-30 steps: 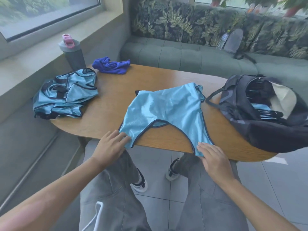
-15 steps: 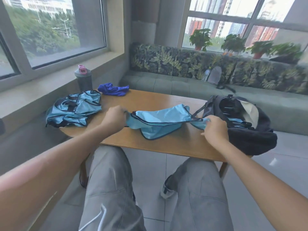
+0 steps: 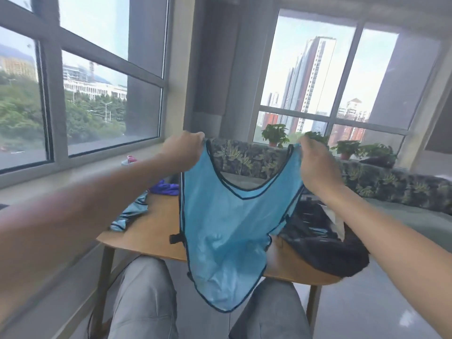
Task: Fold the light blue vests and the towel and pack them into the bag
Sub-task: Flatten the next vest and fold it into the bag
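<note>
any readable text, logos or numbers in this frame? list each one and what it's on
None can be read.
Light blue vest held up by the left hand and right hand: plain fabric with dark trim, no print showing.
Black bag on the table: no label legible.
Bottle behind the left arm: mostly hidden, nothing legible.
Buildings outside the windows: too far and blurred to read any sign.

The vest (image 3: 220,231) is light blue with dark trim. At nine o'clock from it lies a purple cloth (image 3: 164,188); at three o'clock, a black bag (image 3: 320,243). The table (image 3: 149,234) is orange-brown wood. The sofa (image 3: 247,156) has a green leaf pattern on dark ground. The trousers (image 3: 144,302) are grey.
</note>
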The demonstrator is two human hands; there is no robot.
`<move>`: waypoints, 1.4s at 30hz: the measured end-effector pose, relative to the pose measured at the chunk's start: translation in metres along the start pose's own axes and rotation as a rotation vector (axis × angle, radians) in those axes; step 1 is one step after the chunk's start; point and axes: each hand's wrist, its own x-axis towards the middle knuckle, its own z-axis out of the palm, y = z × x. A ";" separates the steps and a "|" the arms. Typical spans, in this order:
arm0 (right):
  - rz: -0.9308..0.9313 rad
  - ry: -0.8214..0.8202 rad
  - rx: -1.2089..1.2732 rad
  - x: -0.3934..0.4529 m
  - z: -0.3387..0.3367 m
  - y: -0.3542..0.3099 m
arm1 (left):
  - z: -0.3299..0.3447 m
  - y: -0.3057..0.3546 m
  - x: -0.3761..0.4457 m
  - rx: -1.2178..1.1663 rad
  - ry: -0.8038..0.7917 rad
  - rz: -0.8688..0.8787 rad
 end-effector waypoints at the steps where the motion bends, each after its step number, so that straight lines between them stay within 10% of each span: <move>1: -0.030 0.017 -0.055 0.010 -0.011 0.001 | -0.012 0.004 0.006 0.025 0.007 0.025; 15: 0.062 -0.062 -0.329 0.015 -0.028 0.038 | -0.043 0.005 0.017 0.348 0.041 0.179; 42: -0.259 -0.257 -0.243 0.006 0.197 0.089 | 0.178 -0.055 0.069 0.428 -0.328 0.297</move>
